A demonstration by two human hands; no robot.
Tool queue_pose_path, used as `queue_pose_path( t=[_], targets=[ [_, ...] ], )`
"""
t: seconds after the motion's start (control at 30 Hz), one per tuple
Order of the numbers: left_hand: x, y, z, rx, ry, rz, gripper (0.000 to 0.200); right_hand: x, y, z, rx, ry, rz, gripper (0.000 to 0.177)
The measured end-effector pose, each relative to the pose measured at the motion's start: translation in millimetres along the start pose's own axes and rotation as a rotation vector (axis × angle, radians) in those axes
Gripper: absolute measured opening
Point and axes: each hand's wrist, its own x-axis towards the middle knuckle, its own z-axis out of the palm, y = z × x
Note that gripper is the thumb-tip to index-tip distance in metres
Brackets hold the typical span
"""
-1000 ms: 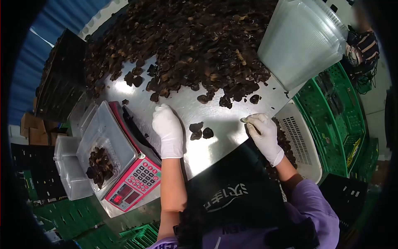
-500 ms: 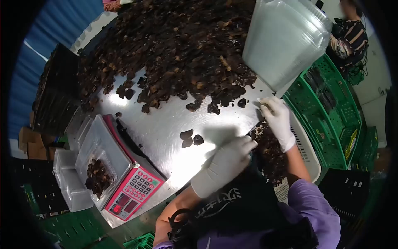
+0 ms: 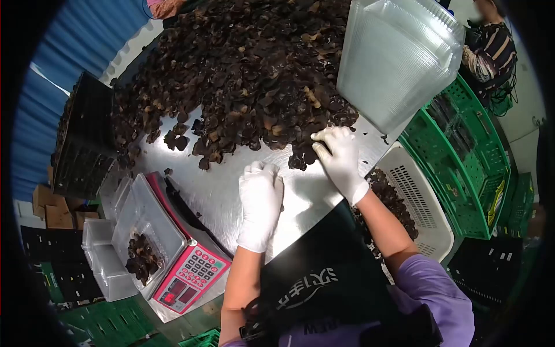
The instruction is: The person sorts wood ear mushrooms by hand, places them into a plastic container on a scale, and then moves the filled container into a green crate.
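My left hand [image 3: 260, 202], in a white glove, rests on the metal table with its fingers curled under. What lies beneath them is hidden. My right hand [image 3: 340, 157], gloved too, is at the near edge of a big heap of dark wood ear mushrooms [image 3: 248, 87]. Its fingers are bent, thumb and forefinger by the outermost pieces; whether a piece is between them is hidden. To the left, a clear plastic tray with a few wood ears [image 3: 143, 258] sits on a red weighing scale [image 3: 196, 272].
Nested clear plastic boxes [image 3: 399, 63] stand at the back right. A cream basket [image 3: 436, 222] holding dark bits is below the table's right edge, beside green crates [image 3: 462, 173]. Black trays [image 3: 84, 136] are stacked left. Another person [image 3: 491, 49] is at the far right.
My left hand has moved up and left over the spot where the loose wood ears lay. My right hand has gone left from above the basket to the heap's edge.
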Motion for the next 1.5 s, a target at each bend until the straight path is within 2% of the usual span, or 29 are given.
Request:
queue_pose_path(
  t=[0.03,0.07,0.17,0.2,0.27,0.33,0.4,0.43,0.53,0.63,0.7,0.73,0.8,0.9,1.07,1.13,1.17,1.27,1.33,1.4,1.43,1.47,1.5],
  targets=[
    [4,0,-2,0.032,0.048,0.027,0.019,-7,-3,2,0.022,-0.027,-0.064,0.017],
    [11,2,-1,0.026,0.044,0.023,0.019,-15,-8,4,0.043,-0.056,-0.128,0.017],
    [42,10,9,-0.011,0.155,0.097,0.034,-32,-45,-16,0.031,-0.302,-0.065,0.026],
    [51,13,15,0.024,0.108,0.104,0.037,-39,-47,-17,0.029,-0.306,-0.063,0.026],
    [62,15,29,0.127,0.106,0.148,0.033,-48,-47,-22,-0.030,-0.181,-0.258,0.026],
    [70,9,37,0.233,0.026,0.140,0.027,-44,-40,-38,0.051,-0.233,-0.195,0.033],
    [71,6,35,0.226,0.093,0.170,0.021,-30,-29,-55,0.145,-0.594,0.242,0.040],
    [68,4,31,0.186,0.121,0.164,0.019,-50,-13,-44,-0.047,-0.170,0.011,0.042],
    [48,6,3,0.051,0.245,0.138,0.017,-36,2,-45,-0.149,-0.059,0.151,0.042],
    [18,-7,-16,0.103,0.196,0.062,0.016,-28,10,-43,-0.214,-0.171,0.156,0.034],
    [-5,-23,-21,0.139,0.152,0.030,0.015,-28,11,-43,-0.178,-0.142,0.108,0.032],
    [-15,-28,-29,0.057,0.019,-0.040,0.017,-28,9,-43,-0.147,-0.111,0.063,0.031],
    [-31,-29,-38,-0.045,-0.087,-0.136,0.022,-27,-4,-43,-0.117,-0.077,0.056,0.031],
    [-39,-31,-41,-0.096,-0.027,-0.145,0.028,-31,-22,-35,0.100,-0.190,0.060,0.039],
    [-12,-19,-29,0.010,0.025,-0.092,0.033,-33,-46,-22,0.171,-0.349,0.157,0.043],
    [-1,-17,-18,0.027,0.028,-0.005,0.031,-40,-53,-15,0.068,-0.511,0.044,0.038],
    [4,-17,-10,0.064,0.045,0.016,0.027,-44,-54,-13,0.106,-0.515,-0.012,0.037],
    [10,-19,-5,0.026,0.029,0.029,0.024,-41,-59,-21,0.080,-0.514,0.012,0.035],
    [5,-16,-9,0.014,0.103,0.045,0.019,-38,-53,-24,0.108,-0.576,0.075,0.037],
    [1,-16,-12,0.037,0.049,-0.004,0.012,-31,-58,-26,0.136,-0.460,0.171,0.043],
    [-2,-18,-13,0.036,0.051,-0.005,0.012,-26,-65,-32,0.179,-0.594,0.310,0.052],
    [-7,-22,-12,0.050,0.058,-0.007,0.009,-26,-67,-25,0.177,-0.594,0.309,0.052],
    [-12,-26,-12,0.064,0.063,-0.007,0.006,-29,-68,-15,0.077,-0.492,0.126,0.054]
  ],
)
